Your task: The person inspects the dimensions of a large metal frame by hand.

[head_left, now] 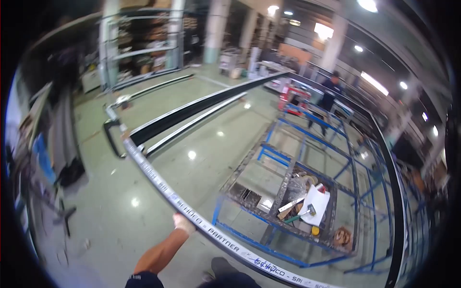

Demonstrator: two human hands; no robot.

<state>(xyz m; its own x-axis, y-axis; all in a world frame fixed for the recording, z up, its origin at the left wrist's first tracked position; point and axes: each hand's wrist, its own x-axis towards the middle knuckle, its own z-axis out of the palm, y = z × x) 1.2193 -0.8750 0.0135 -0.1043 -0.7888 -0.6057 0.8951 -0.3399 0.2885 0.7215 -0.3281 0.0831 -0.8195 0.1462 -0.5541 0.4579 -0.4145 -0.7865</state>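
Note:
My left hand (183,223), in what looks like a pale glove, is closed around the near bar of a large rectangular profile frame (211,229). White film printed "Schüco Partner" covers this bar. Dark long sides of the frame run away from me on the left and right to a far bar. The frame is held above the floor and spans over part of a blue metal trestle table (269,246). My right hand does not show.
On the trestle lie a hammer (307,211), white paper (317,204) and a yellow cap (315,231). Another person (329,96) in dark clothes stands near the frame's far end. Long profiles (65,129) lean at the left; a rack (144,50) stands behind.

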